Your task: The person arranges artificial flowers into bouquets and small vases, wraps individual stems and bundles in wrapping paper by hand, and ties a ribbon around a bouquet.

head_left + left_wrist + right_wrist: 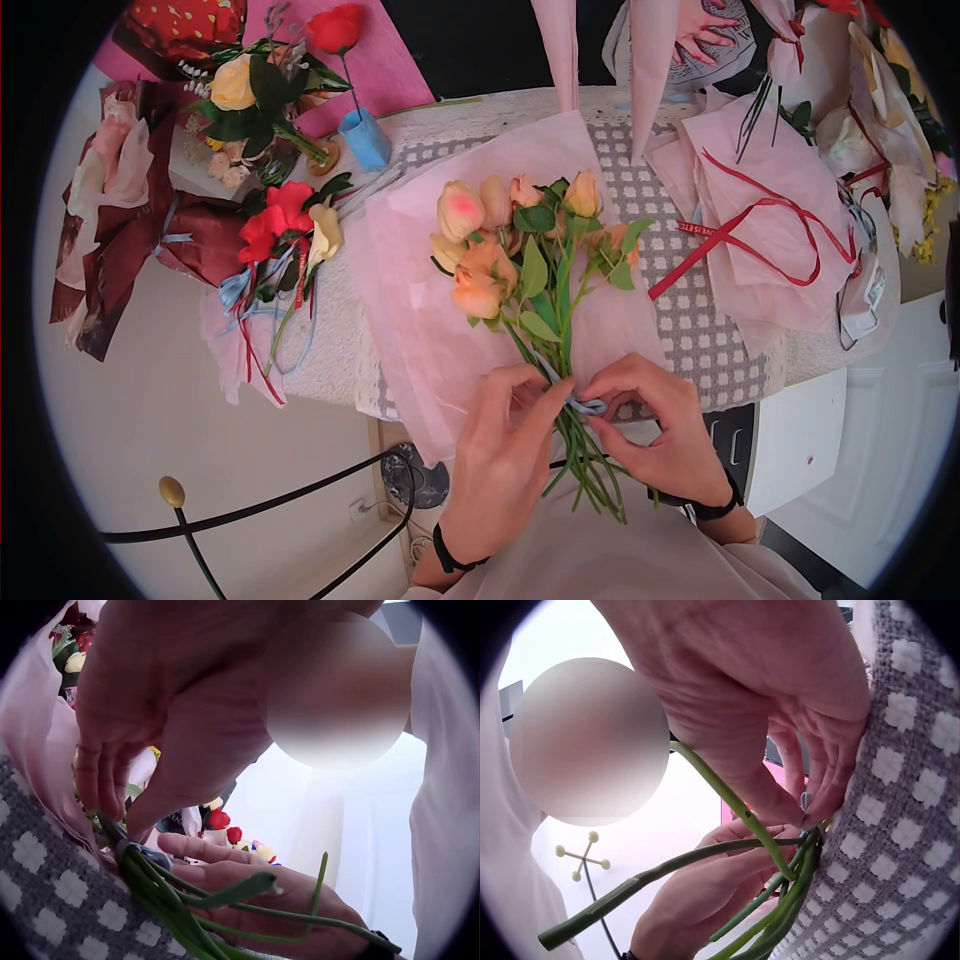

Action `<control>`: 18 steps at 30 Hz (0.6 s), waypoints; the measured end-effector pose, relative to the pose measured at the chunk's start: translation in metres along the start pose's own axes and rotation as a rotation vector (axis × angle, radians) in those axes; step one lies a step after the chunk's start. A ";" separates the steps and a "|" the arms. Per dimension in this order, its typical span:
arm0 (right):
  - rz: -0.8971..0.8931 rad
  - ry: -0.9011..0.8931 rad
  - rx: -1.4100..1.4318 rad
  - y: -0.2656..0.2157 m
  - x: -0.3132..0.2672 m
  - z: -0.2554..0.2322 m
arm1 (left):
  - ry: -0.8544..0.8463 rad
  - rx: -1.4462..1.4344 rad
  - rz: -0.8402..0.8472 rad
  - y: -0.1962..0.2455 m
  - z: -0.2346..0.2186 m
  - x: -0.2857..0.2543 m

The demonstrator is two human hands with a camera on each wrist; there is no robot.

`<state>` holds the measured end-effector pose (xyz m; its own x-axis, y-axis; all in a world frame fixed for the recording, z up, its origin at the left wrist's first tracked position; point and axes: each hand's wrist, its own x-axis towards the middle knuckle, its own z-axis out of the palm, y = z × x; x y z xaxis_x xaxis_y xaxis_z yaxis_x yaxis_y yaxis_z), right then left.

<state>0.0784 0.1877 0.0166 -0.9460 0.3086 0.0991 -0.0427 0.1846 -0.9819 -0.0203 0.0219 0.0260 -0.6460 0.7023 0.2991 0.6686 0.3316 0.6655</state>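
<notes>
A bouquet of peach and orange roses [485, 270] lies on pink wrapping paper [420, 360], its green stems [590, 470] pointing toward my body. Round the stems runs a blue-grey ribbon [588, 406], bunched where my hands meet. My left hand [500, 465] pinches the ribbon at the stems between thumb and fingers. From the other side my right hand [665, 425] pinches a small loop of the same ribbon. In the left wrist view the ribbon [150, 855] wraps the stems just under the left fingertips. The right wrist view shows a ribbon loop [805, 801] between right thumb and fingers.
Red and cream flowers with ribbons [290, 235] lie to the left, beside a dark red wrapped bouquet [190, 240]. A blue cup [365, 140] stands behind them. At right, a red ribbon [740, 230] lies over stacked pink paper [780, 290]. A checked cloth [690, 330] covers the table.
</notes>
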 end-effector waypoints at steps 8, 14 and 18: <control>-0.012 0.021 0.030 0.005 -0.002 0.001 | 0.051 -0.061 -0.094 0.010 -0.001 0.005; -0.008 0.023 0.101 0.005 -0.003 -0.001 | 0.048 -0.067 -0.141 0.013 -0.002 0.005; 0.008 0.020 0.194 0.006 -0.004 -0.002 | 0.030 -0.059 -0.142 0.016 -0.003 0.007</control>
<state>0.0820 0.1893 0.0106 -0.9402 0.3279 0.0926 -0.0982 -0.0006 -0.9952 -0.0151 0.0304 0.0411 -0.7437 0.6314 0.2194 0.5480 0.3878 0.7412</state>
